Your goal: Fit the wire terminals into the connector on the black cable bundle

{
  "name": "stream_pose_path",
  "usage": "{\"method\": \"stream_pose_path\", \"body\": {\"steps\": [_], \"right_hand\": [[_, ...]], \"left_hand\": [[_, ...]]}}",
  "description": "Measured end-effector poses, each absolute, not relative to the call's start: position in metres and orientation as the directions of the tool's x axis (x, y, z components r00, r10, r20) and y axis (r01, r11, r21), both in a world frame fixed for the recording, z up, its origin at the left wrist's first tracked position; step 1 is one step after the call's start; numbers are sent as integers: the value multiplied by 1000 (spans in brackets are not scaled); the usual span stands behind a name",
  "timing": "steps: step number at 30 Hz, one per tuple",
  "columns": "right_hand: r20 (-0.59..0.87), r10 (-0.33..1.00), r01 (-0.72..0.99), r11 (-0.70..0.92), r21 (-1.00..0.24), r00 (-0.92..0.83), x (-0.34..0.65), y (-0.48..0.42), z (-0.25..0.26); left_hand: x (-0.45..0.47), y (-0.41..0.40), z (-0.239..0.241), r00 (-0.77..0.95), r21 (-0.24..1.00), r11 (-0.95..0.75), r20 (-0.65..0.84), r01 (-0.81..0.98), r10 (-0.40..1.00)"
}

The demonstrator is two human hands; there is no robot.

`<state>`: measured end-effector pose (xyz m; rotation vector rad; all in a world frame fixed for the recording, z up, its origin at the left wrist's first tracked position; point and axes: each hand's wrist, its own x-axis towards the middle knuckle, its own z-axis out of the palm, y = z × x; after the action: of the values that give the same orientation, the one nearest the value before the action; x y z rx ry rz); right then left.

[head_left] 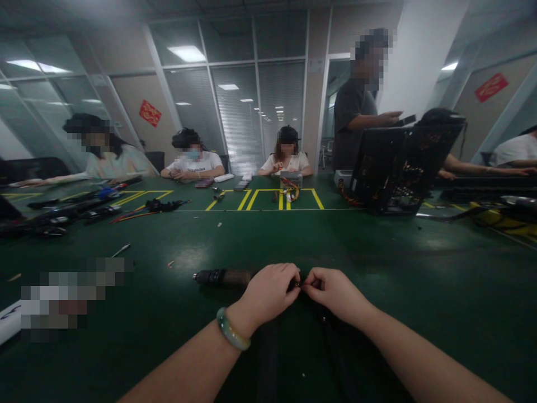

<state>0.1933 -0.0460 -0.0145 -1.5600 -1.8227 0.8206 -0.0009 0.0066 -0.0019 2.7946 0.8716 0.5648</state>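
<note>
While the left hand (271, 291) curls around the right end of a dark cylindrical tool (230, 279) lying on the green counter (168, 336), seemingly to steady it, the right hand (338, 294) pinches its fingertips beside that end, on something too small to tell.
</note>
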Motion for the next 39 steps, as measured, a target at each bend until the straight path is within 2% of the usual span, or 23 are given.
{"method": "stream_pose_path", "body": {"steps": [16, 33, 39], "right_hand": [[48, 989, 616, 125, -778, -141, 193, -47, -10], [43, 991, 619, 114, -777, -128, 193, -44, -16], [66, 989, 606, 131, -784, -128, 194, -43, -18]], "left_hand": [[-2, 6, 1, 785, 258, -833, 287, 489, 549], [1, 8, 1, 791, 205, -834, 266, 512, 551], [1, 9, -3, 764, 228, -809, 268, 542, 587]]}}
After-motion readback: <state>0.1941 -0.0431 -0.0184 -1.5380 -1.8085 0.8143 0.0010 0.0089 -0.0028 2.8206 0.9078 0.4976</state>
